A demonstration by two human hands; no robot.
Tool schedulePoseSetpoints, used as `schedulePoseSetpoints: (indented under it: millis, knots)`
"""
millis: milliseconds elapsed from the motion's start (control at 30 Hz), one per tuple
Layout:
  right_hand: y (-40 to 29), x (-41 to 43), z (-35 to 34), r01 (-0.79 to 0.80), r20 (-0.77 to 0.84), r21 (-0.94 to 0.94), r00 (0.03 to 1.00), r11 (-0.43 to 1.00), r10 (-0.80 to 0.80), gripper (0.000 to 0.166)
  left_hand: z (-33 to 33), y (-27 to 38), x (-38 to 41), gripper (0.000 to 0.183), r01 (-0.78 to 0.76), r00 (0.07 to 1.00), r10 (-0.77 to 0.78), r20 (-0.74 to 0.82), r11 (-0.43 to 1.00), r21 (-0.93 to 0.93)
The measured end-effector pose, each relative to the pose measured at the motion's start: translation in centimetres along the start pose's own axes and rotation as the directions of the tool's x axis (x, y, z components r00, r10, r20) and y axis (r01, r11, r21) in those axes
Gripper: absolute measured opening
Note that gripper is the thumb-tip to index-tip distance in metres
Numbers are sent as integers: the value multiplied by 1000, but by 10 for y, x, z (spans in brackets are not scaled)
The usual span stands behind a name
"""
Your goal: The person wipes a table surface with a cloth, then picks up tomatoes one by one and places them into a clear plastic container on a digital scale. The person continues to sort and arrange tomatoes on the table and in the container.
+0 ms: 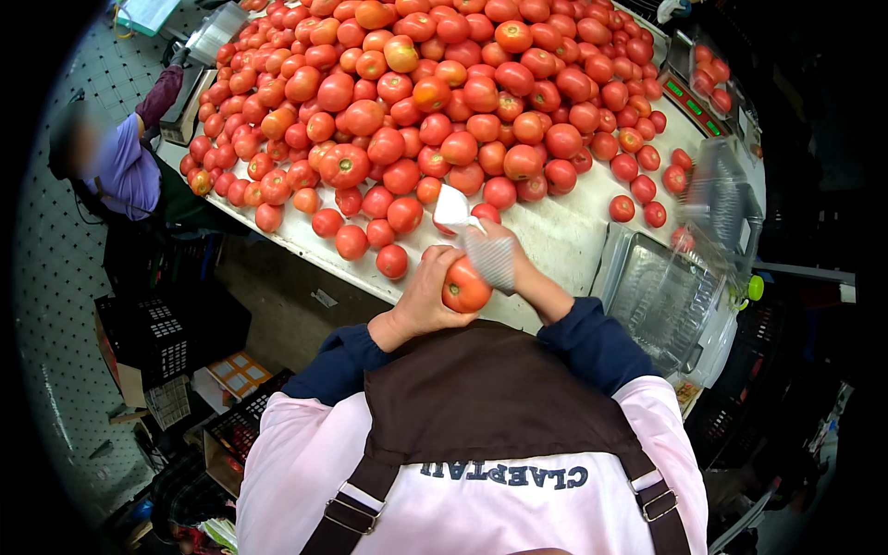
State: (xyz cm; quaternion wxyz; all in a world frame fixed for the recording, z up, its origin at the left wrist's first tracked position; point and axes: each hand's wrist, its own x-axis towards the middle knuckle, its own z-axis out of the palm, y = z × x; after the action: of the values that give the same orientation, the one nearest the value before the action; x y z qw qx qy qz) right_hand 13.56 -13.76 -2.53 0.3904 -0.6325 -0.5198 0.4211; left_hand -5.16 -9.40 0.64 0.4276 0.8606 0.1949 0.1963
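A large red tomato (465, 288) is gripped in my left hand (423, 284) just above the front edge of the table, its stem end turned towards me. My right hand (522, 266) holds a white textured cloth (488, 255) against the right side of that tomato. One white end of the cloth sticks up over a tomato lying on the table. Beyond my hands rises a broad heap of loose tomatoes (430, 128), mostly red with some orange ones. Several stray tomatoes lie left of my hands, close to the table edge.
Clear plastic clamshell boxes (659, 298) stand at my right. Behind them, a scale (694, 104) with green digits carries a pack of tomatoes (709, 78). A co-worker (128, 163) stands at the table's left end, by another stack of clear boxes (218, 33). Black crates (149, 333) sit on the floor.
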Motion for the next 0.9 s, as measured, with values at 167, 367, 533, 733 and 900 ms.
schedulePoseSetpoints:
  millis: [167, 367, 533, 733, 900]
  knots:
    - [7, -5, -29, -247, 69, 863, 922, 440, 382, 16, -19, 12, 2, 93, 286, 922, -384, 42, 606, -742]
    - [-33, -25, -53, -96, -59, 921, 924, 378, 379, 23, -23, -1, -12, 96, 201, 871, -436, 224, -101, -974]
    - [-34, -24, -11, 147, -569, 480, 803, 865, 179, 31, -1, -6, -17, 86, 135, 857, -413, 309, -399, -907]
    - [-49, -54, 39, 102, -332, 23, 939, 995, -89, 41, 23, 37, -21, 56, 409, 712, -584, 391, -108, -906]
    - [-9, -53, 19, -73, -213, 632, 941, 771, 264, 32, 39, 21, -25, 79, 563, 672, -513, 535, -117, -818]
